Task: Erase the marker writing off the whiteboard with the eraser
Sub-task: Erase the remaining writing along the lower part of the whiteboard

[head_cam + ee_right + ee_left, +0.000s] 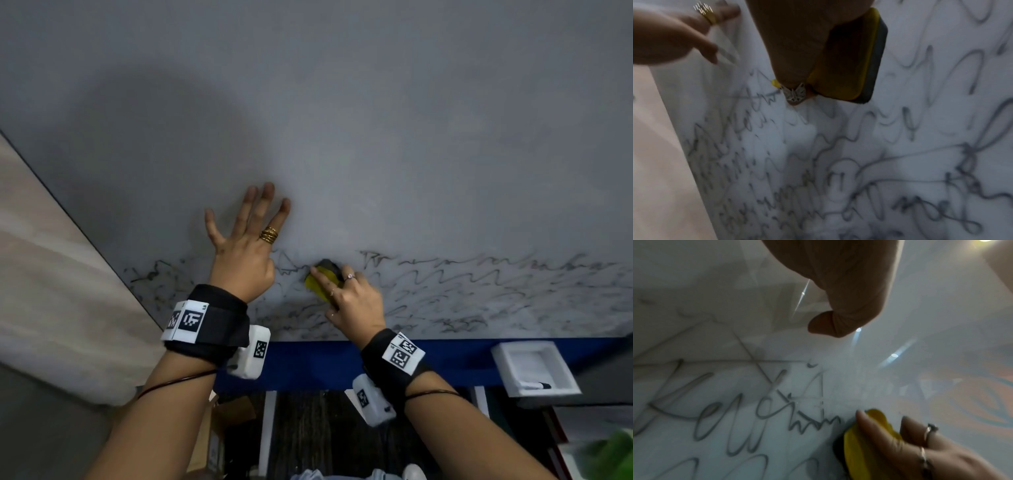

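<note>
The right hand (352, 301) has its grip closed around the yellow-backed eraser (323, 279), fingers over its back, dark pad against the whiteboard (342, 137) at the top edge of the black marker writing (479, 291). Just left, the left hand (245, 250) lies flat on the board, fingers spread, holding nothing.

Pale beige wall (51, 274) left of the board, blue ledge (315, 363) beneath it, white tray (534, 370) at its right end, dark wood-grain floor (308, 435) below.
</note>
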The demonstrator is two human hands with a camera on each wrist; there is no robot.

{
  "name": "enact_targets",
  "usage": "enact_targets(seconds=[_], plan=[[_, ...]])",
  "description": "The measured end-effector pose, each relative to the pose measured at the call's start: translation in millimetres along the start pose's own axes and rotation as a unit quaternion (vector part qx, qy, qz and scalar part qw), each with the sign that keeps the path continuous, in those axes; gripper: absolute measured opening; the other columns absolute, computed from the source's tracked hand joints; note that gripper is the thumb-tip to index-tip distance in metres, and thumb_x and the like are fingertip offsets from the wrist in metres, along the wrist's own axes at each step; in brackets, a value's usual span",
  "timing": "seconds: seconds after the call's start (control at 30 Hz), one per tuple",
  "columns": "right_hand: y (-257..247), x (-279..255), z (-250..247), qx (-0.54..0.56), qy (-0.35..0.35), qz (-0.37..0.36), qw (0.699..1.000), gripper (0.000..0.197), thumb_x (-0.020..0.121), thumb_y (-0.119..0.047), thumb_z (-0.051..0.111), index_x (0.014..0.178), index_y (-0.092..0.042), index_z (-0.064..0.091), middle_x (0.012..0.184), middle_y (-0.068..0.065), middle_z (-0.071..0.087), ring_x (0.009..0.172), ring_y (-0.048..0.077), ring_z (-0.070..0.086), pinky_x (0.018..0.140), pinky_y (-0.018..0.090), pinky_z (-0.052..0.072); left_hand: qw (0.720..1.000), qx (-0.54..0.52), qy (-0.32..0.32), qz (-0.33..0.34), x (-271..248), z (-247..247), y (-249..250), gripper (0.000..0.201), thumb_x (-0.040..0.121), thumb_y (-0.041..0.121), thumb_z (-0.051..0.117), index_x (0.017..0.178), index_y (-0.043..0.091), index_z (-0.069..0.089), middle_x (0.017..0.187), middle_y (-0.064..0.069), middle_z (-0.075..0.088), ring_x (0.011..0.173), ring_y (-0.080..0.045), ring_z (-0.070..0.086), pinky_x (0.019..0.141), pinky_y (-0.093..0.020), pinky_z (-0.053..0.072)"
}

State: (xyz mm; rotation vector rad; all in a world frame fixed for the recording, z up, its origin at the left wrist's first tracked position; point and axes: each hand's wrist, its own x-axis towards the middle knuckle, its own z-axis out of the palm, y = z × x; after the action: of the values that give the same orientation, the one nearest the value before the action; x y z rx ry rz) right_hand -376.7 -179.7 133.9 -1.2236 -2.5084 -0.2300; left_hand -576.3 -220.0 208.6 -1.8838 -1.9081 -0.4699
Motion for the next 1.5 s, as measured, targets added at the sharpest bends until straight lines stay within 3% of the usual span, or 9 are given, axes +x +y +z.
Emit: enact_targets(seconds=[0.23,0.37,0.5,0.63,0.77,0.93,1.1,1.2,1.5], plan=[[20.9,-0.2,-9.2,0.006,0.068,-0.008,0.998,0.083,0.049,-0.029,0.078,0.128,-0.036,0.055,0.100,0.008,0.042,0.070,0.029,0.057,0.050,0.029,0.045,0.998,-0.029,0.049,0.033,-3.5,-7.1,-5.8,0.103,0.062,0.006,0.060,0.150,0.028,0.011,0.158,0.003,0.003,0.144,-0.013,0.005,0.102,-0.069,0.005],[-17.6,21.2,-6.0,0.004,0.029,-0.041,0.999,0.082,0.043,-0.029,0.081,0.122,-0.037,0.062,0.103,0.007,0.039,0.073,0.028,0.057,0.051,0.030,0.045,0.992,-0.058,0.107,0.017,-17.8,-10.6,-14.0,0.085,0.068,0.013,0.040,0.149,0.024,0.017,0.155,-0.005,0.011,0.139,-0.024,0.022,0.106,-0.058,0.019],[-20.0,20.3,-0.2,0.000,0.001,-0.067,0.998,0.082,0.041,-0.027,0.083,0.119,-0.040,0.063,0.109,0.005,0.040,0.077,0.028,0.058,0.052,0.031,0.047,0.980,-0.104,0.143,-0.086,-43.6,-8.3,-45.5,0.072,0.071,0.015,0.039,0.143,0.020,0.034,0.151,-0.014,0.025,0.128,-0.033,0.035,0.100,-0.050,0.034],[-3.7,15.6,-14.2,-0.014,0.028,-0.070,0.997,0.075,0.037,-0.027,0.085,0.109,-0.041,0.069,0.106,0.003,0.041,0.075,0.026,0.056,0.052,0.028,0.044,0.942,-0.142,0.196,-0.231,-72.3,-9.6,-97.0,0.065,0.077,0.004,0.048,0.141,0.004,0.040,0.148,-0.024,0.029,0.132,-0.039,0.032,0.105,-0.052,0.033],[-28.9,27.9,-9.8,-0.010,-0.003,-0.086,0.996,0.074,0.037,-0.026,0.086,0.108,-0.042,0.069,0.108,0.005,0.045,0.076,0.028,0.058,0.053,0.030,0.045,0.921,-0.109,0.135,-0.349,-87.3,-7.9,-126.4,0.075,0.077,-0.007,0.058,0.146,0.002,0.029,0.151,-0.024,0.021,0.134,-0.045,0.026,0.107,-0.057,0.030],[-71.5,40.4,-0.5,0.000,-0.043,-0.102,0.994,0.076,0.034,-0.023,0.087,0.105,-0.040,0.071,0.102,0.008,0.062,0.074,0.029,0.061,0.049,0.031,0.047,0.925,-0.098,0.046,-0.365,-89.6,3.9,-132.6,0.082,0.080,-0.003,0.054,0.151,0.009,0.016,0.156,-0.020,0.008,0.138,-0.042,0.021,0.108,-0.055,0.025],[-33.5,23.0,-9.7,-0.015,-0.001,-0.081,0.997,0.073,0.037,-0.015,0.084,0.105,-0.038,0.071,0.103,0.010,0.063,0.074,0.032,0.060,0.049,0.032,0.046,0.910,-0.202,0.070,-0.356,-85.9,8.9,-155.7,0.084,0.079,-0.007,0.053,0.151,0.008,0.013,0.155,-0.019,0.014,0.129,-0.046,0.036,0.106,-0.053,0.034],[-16.0,17.8,-18.9,-0.038,0.007,-0.067,0.997,0.072,0.035,-0.017,0.084,0.103,-0.037,0.072,0.102,0.010,0.063,0.073,0.031,0.059,0.050,0.033,0.046,0.894,-0.250,0.098,-0.358,-79.9,10.1,-162.8,0.088,0.078,-0.012,0.051,0.152,0.008,0.009,0.154,-0.018,0.014,0.134,-0.041,0.031,0.114,-0.044,0.026],[-79.5,46.8,-9.9,-0.011,-0.021,-0.107,0.994,0.071,0.035,-0.022,0.087,0.101,-0.043,0.071,0.103,0.007,0.064,0.074,0.027,0.061,0.050,0.031,0.046,0.877,-0.308,0.045,-0.366,-75.5,6.9,-167.7,0.092,0.083,-0.016,0.049,0.151,0.009,-0.008,0.153,-0.017,0.003,0.137,-0.033,0.026,0.111,-0.022,0.015]])
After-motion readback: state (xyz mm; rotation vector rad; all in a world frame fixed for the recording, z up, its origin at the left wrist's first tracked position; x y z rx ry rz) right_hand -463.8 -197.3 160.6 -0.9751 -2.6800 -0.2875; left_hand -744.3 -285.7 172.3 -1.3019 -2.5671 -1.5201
